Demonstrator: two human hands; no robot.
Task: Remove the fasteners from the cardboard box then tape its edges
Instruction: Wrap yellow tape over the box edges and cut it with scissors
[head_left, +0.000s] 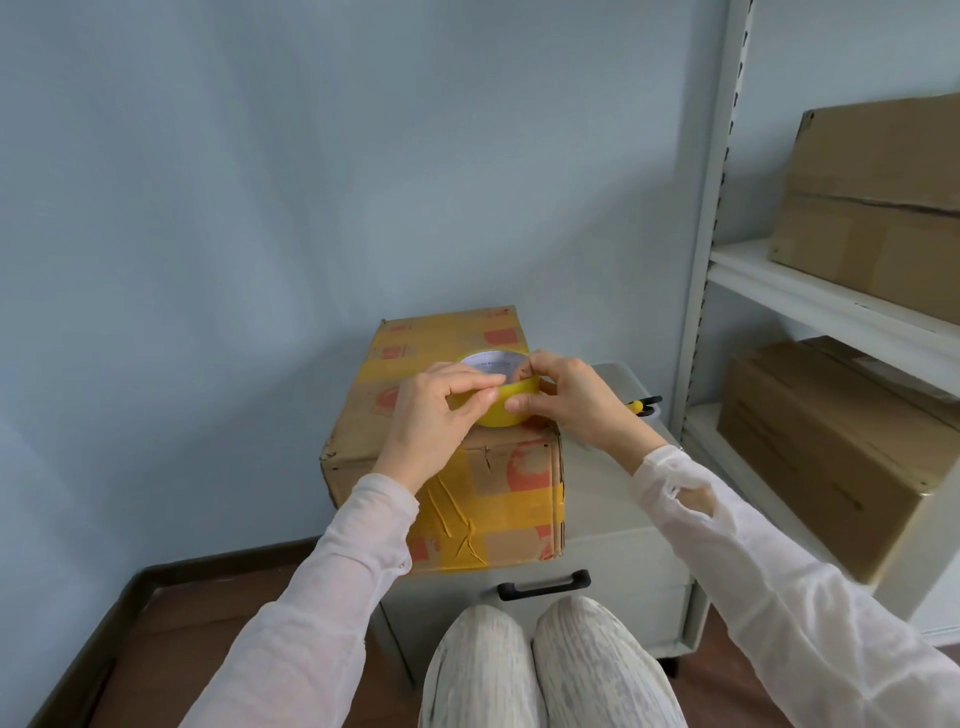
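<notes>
The left hand (434, 410) is pinching, and the right hand (574, 400) gripping, the tape roll (511, 413) between them; the cardboard box (514, 473) is lying just beneath; fresh edge-taping is seemingly only beginning; no fasteners are discernible.

Soft even daylight, faint wall shadows, wide-angle edge bending, sharp focus.

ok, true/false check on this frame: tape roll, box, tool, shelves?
1. Both the left hand and the right hand hold the yellow tape roll. True.
2. The cardboard box sits on the floor. False: it sits on the white cabinet.
3. Yellow tape strips already cross the box's front. True.
4. The right hand holds the yellow-handled tool. False: it lies on the cabinet, right of the box.
5. The shelves hold brown boxes. True.
</notes>
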